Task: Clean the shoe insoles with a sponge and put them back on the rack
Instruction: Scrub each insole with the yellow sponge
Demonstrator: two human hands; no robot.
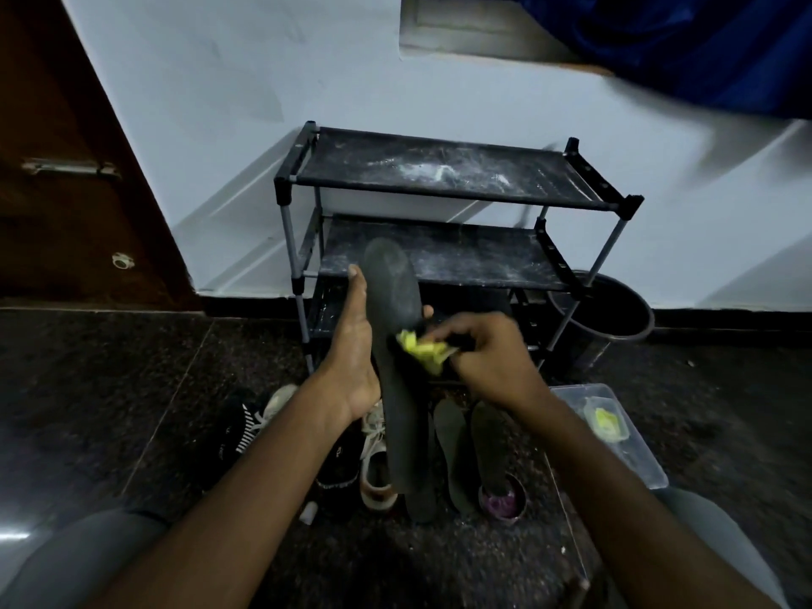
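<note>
Gripping a dark insole (392,301) upright before the rack (439,178), your left hand (351,345) curls mostly out of sight behind it; your right hand (483,358) pinches a yellow sponge (424,348), half covered, against its right edge. Spare insoles (454,450) lie dim before the rack.

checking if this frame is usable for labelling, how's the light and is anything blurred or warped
Head view: dim, bluish light; the insole and sponge look fairly sharp; the blue cloth top right is motion-smeared; glare on the floor bottom left; the wide lens tilts the door edge.
</note>
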